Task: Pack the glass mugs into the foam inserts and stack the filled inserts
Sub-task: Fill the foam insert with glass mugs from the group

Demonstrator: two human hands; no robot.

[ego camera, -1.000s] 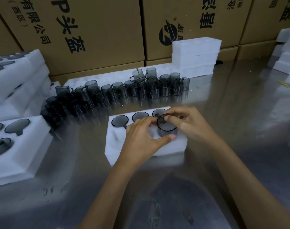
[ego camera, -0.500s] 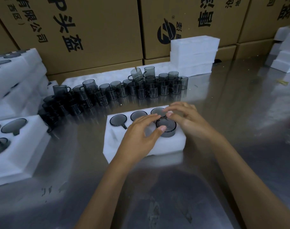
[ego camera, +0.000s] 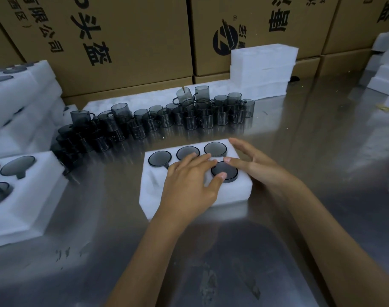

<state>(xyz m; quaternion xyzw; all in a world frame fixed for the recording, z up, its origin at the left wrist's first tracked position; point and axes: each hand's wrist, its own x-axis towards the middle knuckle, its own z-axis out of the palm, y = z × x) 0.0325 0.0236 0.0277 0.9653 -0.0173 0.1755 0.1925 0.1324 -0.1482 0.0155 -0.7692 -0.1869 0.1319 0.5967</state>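
Observation:
A white foam insert (ego camera: 242, 191) lies on the steel table in front of me. Three smoked glass mugs sit sunk in its back row, the leftmost (ego camera: 159, 158) with its handle showing. A fourth mug (ego camera: 225, 170) sits almost flush in the front right pocket. My left hand (ego camera: 190, 187) lies flat over the insert's front middle, its thumb tip touching that mug's rim. My right hand (ego camera: 255, 165) rests open at the insert's right end, thumb tip by the mug's far rim. A long cluster of loose mugs (ego camera: 167, 120) stands behind the insert.
Filled foam inserts (ego camera: 23, 196) lie at the left, with a taller stack (ego camera: 16, 103) behind them. Empty foam blocks (ego camera: 263, 69) are stacked at the back, more (ego camera: 386, 69) at far right. Cardboard boxes (ego camera: 122, 41) wall the rear. Bare steel table (ego camera: 322, 151) extends right.
The mug that both hands held above the front right pocket has gone down into it. The fingers have let go and spread flat.

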